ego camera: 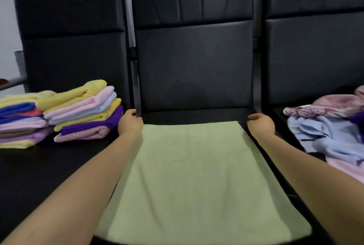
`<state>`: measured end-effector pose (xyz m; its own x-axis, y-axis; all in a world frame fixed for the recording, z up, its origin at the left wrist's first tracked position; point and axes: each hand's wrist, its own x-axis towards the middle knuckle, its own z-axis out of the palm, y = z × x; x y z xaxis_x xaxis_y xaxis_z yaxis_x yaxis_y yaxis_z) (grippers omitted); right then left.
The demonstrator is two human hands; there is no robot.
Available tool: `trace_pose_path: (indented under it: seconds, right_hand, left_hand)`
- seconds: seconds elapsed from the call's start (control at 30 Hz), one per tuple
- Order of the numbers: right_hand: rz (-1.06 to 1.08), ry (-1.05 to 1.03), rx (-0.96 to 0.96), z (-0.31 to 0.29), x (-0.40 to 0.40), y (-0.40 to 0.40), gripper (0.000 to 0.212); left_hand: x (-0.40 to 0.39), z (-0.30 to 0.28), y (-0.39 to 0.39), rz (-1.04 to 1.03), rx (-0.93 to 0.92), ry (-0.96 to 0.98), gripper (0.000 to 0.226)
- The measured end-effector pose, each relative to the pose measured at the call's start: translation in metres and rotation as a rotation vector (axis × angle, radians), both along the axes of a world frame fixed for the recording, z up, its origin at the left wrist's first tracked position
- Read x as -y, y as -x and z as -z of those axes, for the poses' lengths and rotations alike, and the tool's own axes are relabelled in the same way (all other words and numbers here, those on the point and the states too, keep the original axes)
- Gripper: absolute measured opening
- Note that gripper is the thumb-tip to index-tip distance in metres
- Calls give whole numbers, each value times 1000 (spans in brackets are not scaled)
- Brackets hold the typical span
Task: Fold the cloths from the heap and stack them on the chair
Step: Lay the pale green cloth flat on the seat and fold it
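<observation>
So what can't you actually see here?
Head view only:
- Fingers of the left hand and right hand: curled away, grip on the green cloth unclear.
- Unfolded heap: cut by the right edge.
- Left folded stack: cut by the left edge.

From where I stand, nothing here can be read: no label, brand, number or sign shows on anything (the small pattern on some of the fabric is too blurred to tell whether it holds any letters).
</observation>
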<state>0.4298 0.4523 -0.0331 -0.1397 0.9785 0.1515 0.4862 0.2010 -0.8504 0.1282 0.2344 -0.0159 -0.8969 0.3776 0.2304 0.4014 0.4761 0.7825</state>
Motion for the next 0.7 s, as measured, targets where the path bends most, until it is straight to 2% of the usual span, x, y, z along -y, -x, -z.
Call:
trace_pose_path:
  seconds: [0.13,0.3,0.43,0.53,0.63,0.7]
  right_hand:
    - [-157,-197,247,-6,17,-5,31]
    - [-327,-252,195,-45,76,-17,17]
    - [-488,-248,187,-51,134,-30,12]
    - [-670,-165,224,-45,171,-46,12]
    - [-945,-124,351,-45,194,-66,13]
    - [-1027,-121,401,-51,206,-76,14]
  left_hand:
    - [3,5,-19,43,-41,113,43]
    - [32,-11,-79,273,-43,57,31]
    - [64,-20,-138,444,-21,65,15]
    - [96,-11,-169,623,-66,218,5]
    - [125,-5,-184,801,-159,390,10]
    - [140,-5,-192,877,-201,427,11]
